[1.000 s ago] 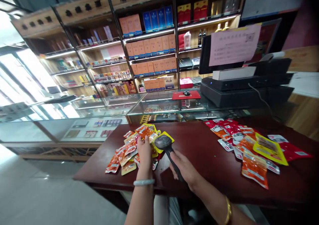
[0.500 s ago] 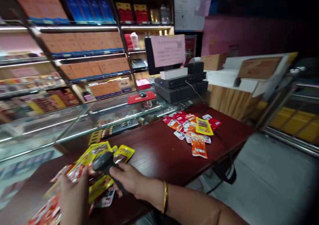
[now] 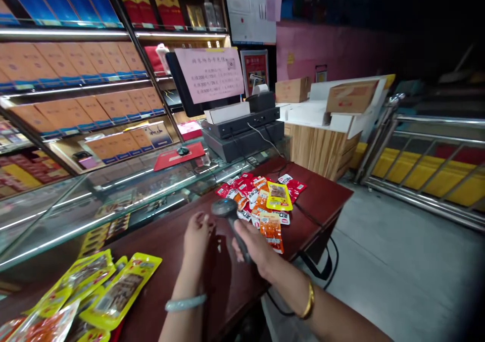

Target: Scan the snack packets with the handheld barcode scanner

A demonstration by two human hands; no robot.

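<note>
My right hand (image 3: 252, 243) is wrapped around the handle of a black barcode scanner (image 3: 225, 208), its head pointing left above the red-brown table. Just left of the scanner is my left hand (image 3: 199, 233), its fingers curled; what they hold, if anything, is hidden. Beyond the scanner lies a pile of small snack packets in red, white and orange, with a yellow snack packet (image 3: 279, 196) on top. An orange snack packet (image 3: 271, 231) lies at the pile's near side. At the lower left, several larger yellow snack packets (image 3: 121, 291) overlap one another.
A glass display counter (image 3: 125, 185) runs along the table's far side. On it stand a monitor with a pink notice (image 3: 212, 77) and a black cash drawer (image 3: 242, 140). Boxed goods fill the shelves behind. A cable hangs off the table's right edge, and a metal railing (image 3: 428, 165) stands farther right.
Both hands have moved right, from the yellow packets towards the pile of small packets, and the scanner came along in my right hand. The view has turned right.
</note>
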